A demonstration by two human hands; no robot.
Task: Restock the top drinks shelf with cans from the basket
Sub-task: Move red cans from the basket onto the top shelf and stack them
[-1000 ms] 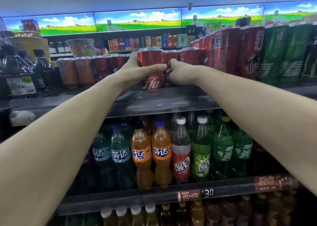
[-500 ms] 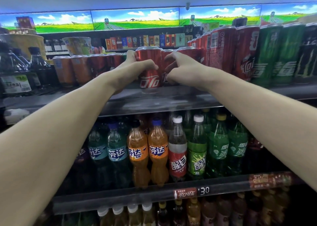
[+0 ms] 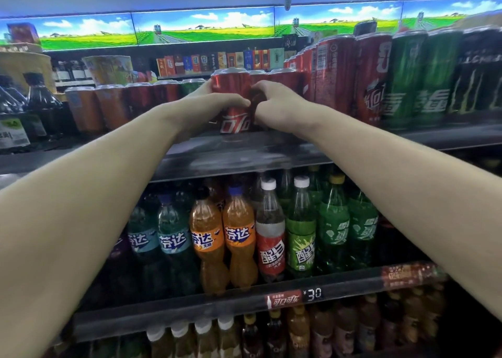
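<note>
While both arms reach up to the top shelf point(image 3: 244, 154), the left hand point(image 3: 206, 107) wraps round a red can point(image 3: 231, 96), with the thumb across the front and the fingers behind its left side. The can stands upright on the shelf, near the front edge. The right hand point(image 3: 274, 105) is curled round the next red can point(image 3: 258, 77) just beside it, and the two hands touch in the middle. That second can is mostly hidden by the hand.

More short red and orange cans point(image 3: 108, 107) stand in a row to the left. To the right stand tall red cans point(image 3: 334, 75), then tall green cans point(image 3: 407, 77), then a black one at the edge.

On the shelf below there are blue bottles point(image 3: 171, 238), orange bottles point(image 3: 222, 238), a red bottle point(image 3: 270, 238) and green bottles point(image 3: 334, 221). A price tag point(image 3: 294, 298) sits on the rail under them.
</note>
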